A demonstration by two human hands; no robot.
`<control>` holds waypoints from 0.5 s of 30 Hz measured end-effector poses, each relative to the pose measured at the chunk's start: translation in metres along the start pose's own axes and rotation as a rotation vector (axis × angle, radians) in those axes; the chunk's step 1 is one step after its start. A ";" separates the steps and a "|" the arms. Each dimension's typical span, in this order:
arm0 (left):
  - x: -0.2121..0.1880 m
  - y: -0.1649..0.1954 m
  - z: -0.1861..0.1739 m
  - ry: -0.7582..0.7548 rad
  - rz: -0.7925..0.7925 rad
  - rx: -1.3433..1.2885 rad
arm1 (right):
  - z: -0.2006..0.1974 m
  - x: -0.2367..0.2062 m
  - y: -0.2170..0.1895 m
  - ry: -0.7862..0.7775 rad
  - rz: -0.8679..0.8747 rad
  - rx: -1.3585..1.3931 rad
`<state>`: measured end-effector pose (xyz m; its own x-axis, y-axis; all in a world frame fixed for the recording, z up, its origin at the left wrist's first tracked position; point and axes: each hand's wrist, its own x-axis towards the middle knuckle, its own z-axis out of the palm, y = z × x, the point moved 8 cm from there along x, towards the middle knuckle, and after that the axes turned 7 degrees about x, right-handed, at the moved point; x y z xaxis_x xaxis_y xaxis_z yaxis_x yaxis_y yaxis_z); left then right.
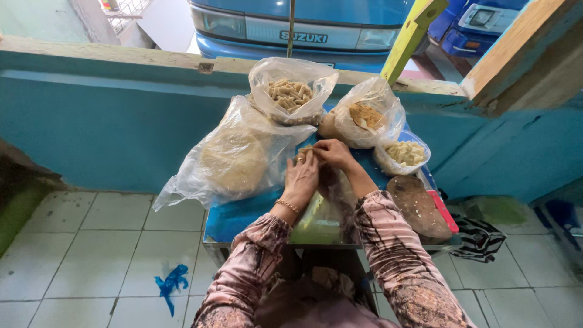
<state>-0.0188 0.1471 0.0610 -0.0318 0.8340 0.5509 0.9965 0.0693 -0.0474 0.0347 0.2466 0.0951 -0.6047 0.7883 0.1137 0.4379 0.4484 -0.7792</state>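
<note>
Head view shows both hands close together at the middle of the blue surface (pixel 243 215). The left hand (pixel 301 177) and right hand (pixel 333 153) each pinch shut a grip on one small tan snack piece (pixel 305 149). It is best to hold it softly so it does not break. A big flat clear bag (pixel 234 159) lies at nine o'clock. A clear bag of tan sticks (pixel 290 92) sits at twelve. A bag of brown crumbs (pixel 366 115) sits at one o'clock.
</note>
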 end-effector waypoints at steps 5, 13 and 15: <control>-0.015 -0.004 0.012 -0.012 0.052 0.117 | 0.003 0.008 -0.002 -0.006 -0.055 0.195; -0.027 -0.012 0.002 0.023 0.030 0.034 | -0.001 0.000 0.040 0.160 0.343 1.028; -0.025 -0.012 0.004 0.003 0.025 0.025 | -0.016 -0.008 0.046 0.292 0.345 1.134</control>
<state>-0.0305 0.1274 0.0447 -0.0071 0.8339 0.5519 0.9946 0.0628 -0.0821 0.0703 0.2672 0.0677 -0.3354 0.9238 -0.1849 -0.3709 -0.3099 -0.8754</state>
